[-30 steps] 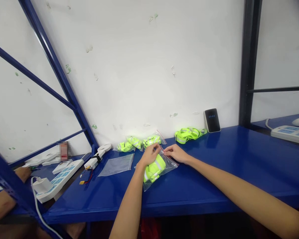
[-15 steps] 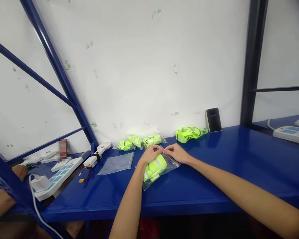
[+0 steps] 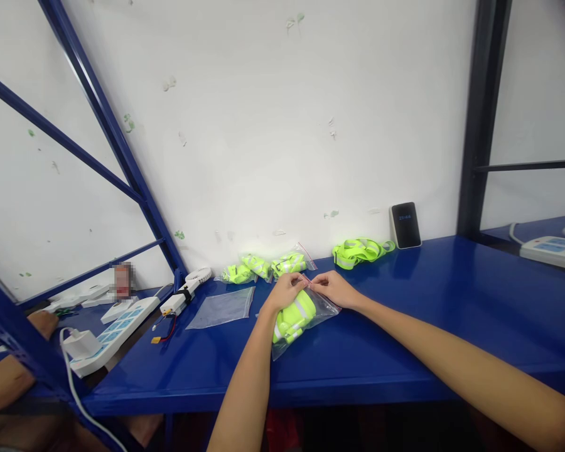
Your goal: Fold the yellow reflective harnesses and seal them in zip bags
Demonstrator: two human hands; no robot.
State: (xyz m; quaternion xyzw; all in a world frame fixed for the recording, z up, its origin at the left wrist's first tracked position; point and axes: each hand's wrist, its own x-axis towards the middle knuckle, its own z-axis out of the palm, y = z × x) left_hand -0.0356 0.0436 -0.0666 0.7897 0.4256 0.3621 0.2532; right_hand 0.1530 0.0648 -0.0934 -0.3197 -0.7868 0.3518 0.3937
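Observation:
A clear zip bag lies tilted over the blue table, with a folded neon-yellow reflective vest inside it. My left hand pinches the bag's top edge near its far corner, fingers closed. Close beside it, my right hand also pinches that reddish zip edge between thumb and fingers. Behind my hands, several bagged neon-yellow bundles rest near the wall. A flat clear bag lies to the left of my left hand. Loose neon-yellow straps with reflective bands lie at the back right.
A black-screened device leans by the wall. At left are a white handheld fan, a battery-like white pack with wires and a power strip. A blue frame post divides off another person's arm.
Both hands keep their pinch on the zip edge, with hardly any movement. The view has shifted very slightly.

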